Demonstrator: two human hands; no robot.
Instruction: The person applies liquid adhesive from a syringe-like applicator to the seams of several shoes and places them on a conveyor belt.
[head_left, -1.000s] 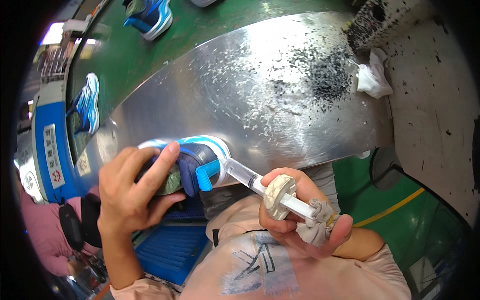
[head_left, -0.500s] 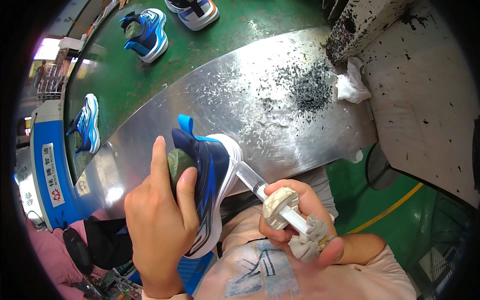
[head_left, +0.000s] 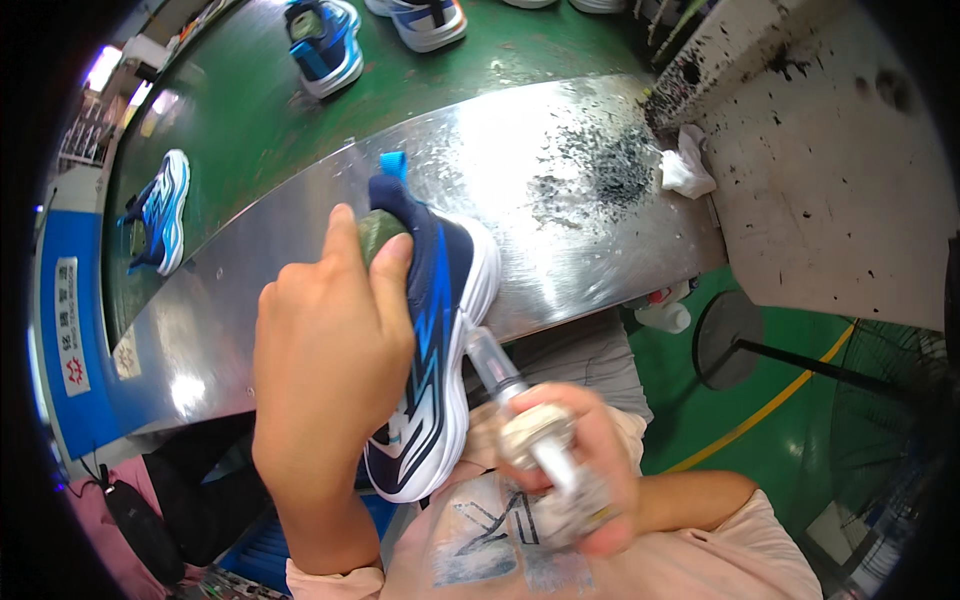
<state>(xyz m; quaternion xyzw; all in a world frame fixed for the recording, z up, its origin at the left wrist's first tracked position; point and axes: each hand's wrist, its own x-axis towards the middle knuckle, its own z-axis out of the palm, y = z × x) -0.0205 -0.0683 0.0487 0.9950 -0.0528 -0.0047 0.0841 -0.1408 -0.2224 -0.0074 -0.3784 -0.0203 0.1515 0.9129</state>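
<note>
My left hand is closed round a navy and blue sneaker with a white sole, held with its heel pointing away from me. A green shoe last fills the sneaker's opening, and my thumb and index finger press on it. In my right hand is a clear syringe with a thick pale wrapping round its barrel and more wadding at the plunger end. The syringe tip meets the seam between upper and sole on the sneaker's side, about midway along. Motion blurs my right fingers.
Beneath the sneaker lies a metal worktop strewn with dark scraps. Beyond it, a green surface carries several shoes, including a blue sneaker at left. A white crumpled cloth lies beside a stained panel at right.
The sneaker has turned to show more of its side and sits farther from me. Along the sole seam, the syringe tip has shifted from near the heel toward the toe. The view has shifted too.
</note>
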